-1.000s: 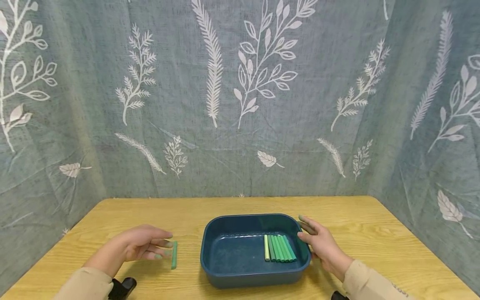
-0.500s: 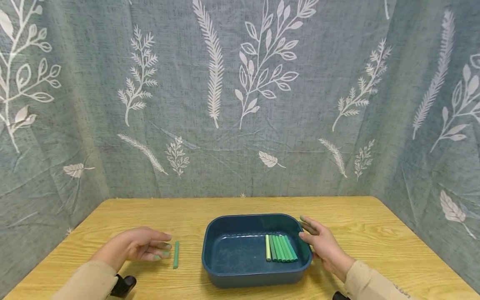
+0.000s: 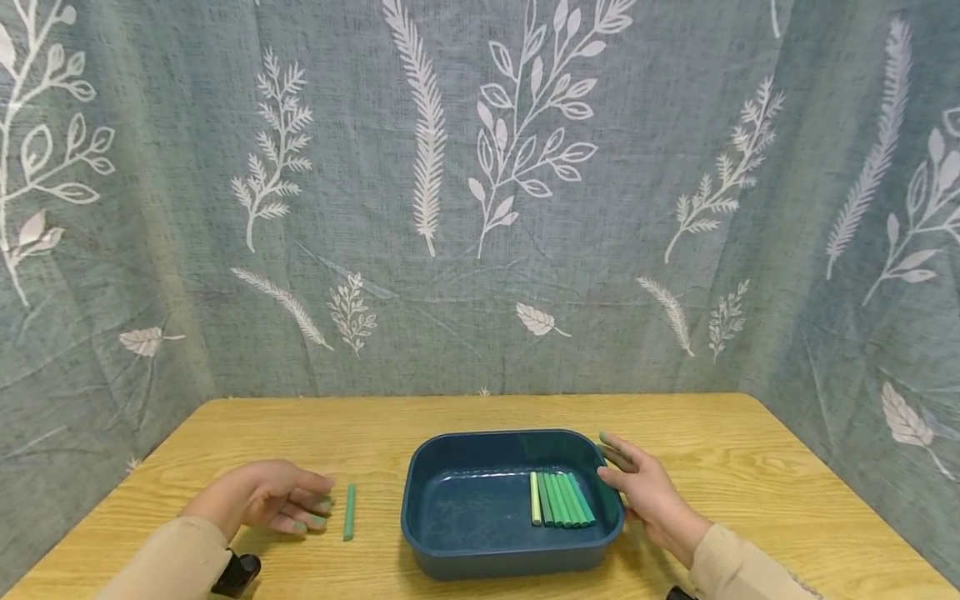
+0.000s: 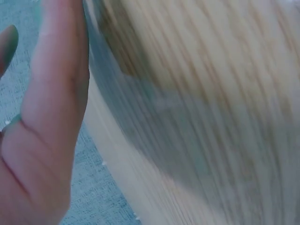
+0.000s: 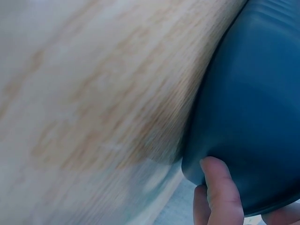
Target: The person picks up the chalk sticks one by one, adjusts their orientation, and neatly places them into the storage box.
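A thin green chalk-like stick (image 3: pixel 349 512) lies on the table, left of a dark blue rectangular tub (image 3: pixel 457 553). Beside that stick rests my left hand (image 3: pixel 281 498), its fingers relaxed and apart from it by a small gap, with nothing held. My right hand (image 3: pixel 647 492) grips the tub's right end, thumb at the rim and fingers along the outer wall. From the right wrist, fingertips (image 5: pixel 221 187) touch the outside of the tub. Inside, at the right, several green sticks (image 3: pixel 562 500) lie side by side with one pale yellow stick (image 3: pixel 536 500) at their left.
The wooden table (image 3: pixel 360 425) extends around the tub on all sides. A grey-green curtain (image 3: pixel 450 333) with white leaf prints hangs behind it and along both sides. Only bare wood and curtain show past the left hand in the left wrist view.
My left hand has drawn slightly left, away from the lone green stick, which stays on the table. The right hand and tub keep their places.
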`<control>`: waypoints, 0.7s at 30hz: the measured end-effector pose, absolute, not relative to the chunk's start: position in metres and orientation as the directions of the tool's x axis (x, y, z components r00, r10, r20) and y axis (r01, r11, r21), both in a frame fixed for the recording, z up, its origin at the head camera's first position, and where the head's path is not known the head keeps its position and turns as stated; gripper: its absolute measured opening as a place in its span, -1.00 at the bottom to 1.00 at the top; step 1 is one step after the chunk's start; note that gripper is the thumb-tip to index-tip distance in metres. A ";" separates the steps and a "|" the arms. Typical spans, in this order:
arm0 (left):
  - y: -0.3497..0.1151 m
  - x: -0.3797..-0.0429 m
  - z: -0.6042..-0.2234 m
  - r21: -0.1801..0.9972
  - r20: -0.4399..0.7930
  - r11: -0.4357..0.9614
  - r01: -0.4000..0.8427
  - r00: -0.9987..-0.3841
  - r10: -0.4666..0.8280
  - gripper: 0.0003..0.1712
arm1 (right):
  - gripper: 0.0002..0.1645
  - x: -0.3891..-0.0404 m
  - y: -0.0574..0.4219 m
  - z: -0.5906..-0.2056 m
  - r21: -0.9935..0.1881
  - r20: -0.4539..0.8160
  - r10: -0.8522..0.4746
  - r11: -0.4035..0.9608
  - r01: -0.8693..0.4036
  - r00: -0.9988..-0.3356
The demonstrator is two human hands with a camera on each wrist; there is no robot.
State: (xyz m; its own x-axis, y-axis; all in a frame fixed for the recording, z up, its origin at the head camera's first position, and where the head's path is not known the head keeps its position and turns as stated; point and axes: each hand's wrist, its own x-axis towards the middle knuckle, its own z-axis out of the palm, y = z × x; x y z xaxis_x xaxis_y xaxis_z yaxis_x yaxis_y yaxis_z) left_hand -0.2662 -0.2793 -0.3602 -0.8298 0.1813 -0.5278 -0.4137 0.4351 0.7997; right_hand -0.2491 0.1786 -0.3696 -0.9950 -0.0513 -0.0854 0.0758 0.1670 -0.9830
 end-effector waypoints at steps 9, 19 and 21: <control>-0.276 -0.266 -0.366 0.788 -0.531 0.465 -0.403 -0.827 0.184 -0.43 | -0.34 -0.245 0.180 -0.372 -0.983 -0.066 -0.060 0.177 0.055 -0.996; -0.273 -0.265 -0.366 0.771 -0.551 0.476 -0.423 -0.818 0.166 -0.61 | -0.34 -0.244 0.180 -0.373 -0.981 -0.060 -0.065 0.190 0.047 -0.996; -0.272 -0.266 -0.366 0.773 -0.548 0.471 -0.424 -0.821 0.160 -0.65 | -0.34 -0.245 0.180 -0.372 -0.981 -0.052 -0.071 0.189 0.037 -0.996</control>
